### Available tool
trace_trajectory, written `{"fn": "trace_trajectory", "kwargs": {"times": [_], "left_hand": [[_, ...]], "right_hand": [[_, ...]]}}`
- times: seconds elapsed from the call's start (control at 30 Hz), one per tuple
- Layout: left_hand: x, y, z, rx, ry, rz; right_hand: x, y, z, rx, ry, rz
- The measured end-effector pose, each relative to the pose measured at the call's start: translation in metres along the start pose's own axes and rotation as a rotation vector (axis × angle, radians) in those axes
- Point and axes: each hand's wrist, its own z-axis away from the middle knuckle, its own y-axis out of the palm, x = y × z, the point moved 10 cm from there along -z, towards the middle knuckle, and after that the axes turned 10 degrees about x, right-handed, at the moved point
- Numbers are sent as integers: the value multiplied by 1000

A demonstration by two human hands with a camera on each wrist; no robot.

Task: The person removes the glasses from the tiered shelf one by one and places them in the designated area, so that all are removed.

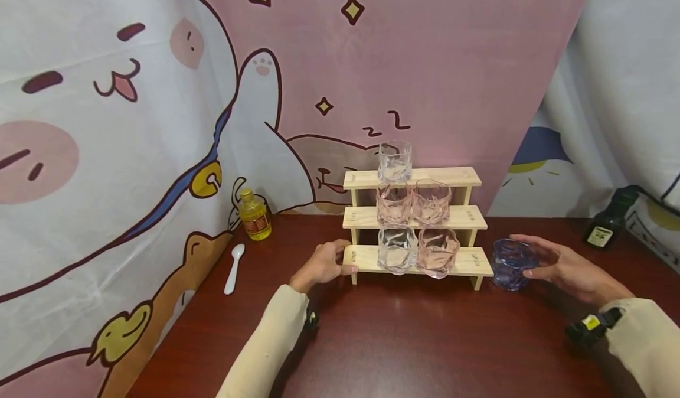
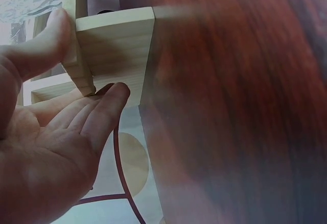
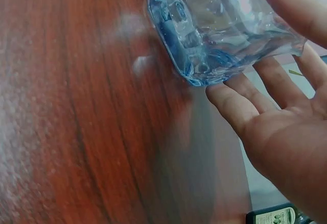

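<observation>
A three-step wooden stand (image 1: 425, 216) holds several faceted glasses. On its bottom step are a clear glass (image 1: 396, 250) and a pink glass (image 1: 438, 253); two pink glasses (image 1: 432, 203) fill the middle, and another clear glass (image 1: 395, 162) tops it. My left hand (image 1: 326, 262) grips the left end of the bottom step, its thumb (image 2: 56, 32) on the board's upper side and the fingers at its other side. Just off the stand's right end, my right hand (image 1: 563, 265) holds a blue glass (image 1: 512, 265) between thumb and fingers. The blue base (image 3: 176, 45) faces the dark red tabletop.
Left on the table (image 1: 398, 333) lie a white spoon (image 1: 234, 269) and a small bottle of yellow liquid (image 1: 255, 215). A dark green bottle (image 1: 608, 221) stands at the back right. A printed cloth (image 1: 441, 67) hangs behind the stand.
</observation>
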Motion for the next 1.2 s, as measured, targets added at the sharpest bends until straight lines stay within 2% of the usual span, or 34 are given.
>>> {"fn": "trace_trajectory", "kwargs": {"times": [0.6, 0.77, 1.0, 1.2], "left_hand": [[1, 1, 0, 6, 2, -9], [0, 0, 0, 4, 0, -9], [-1, 0, -1, 8, 5, -5], [-1, 0, 1, 3, -2, -12]], "right_hand": [[4, 3, 0, 51, 11, 39], [18, 2, 1, 59, 13, 198], [55, -1, 0, 54, -3, 472], [83, 2, -5, 27, 8, 639]]}}
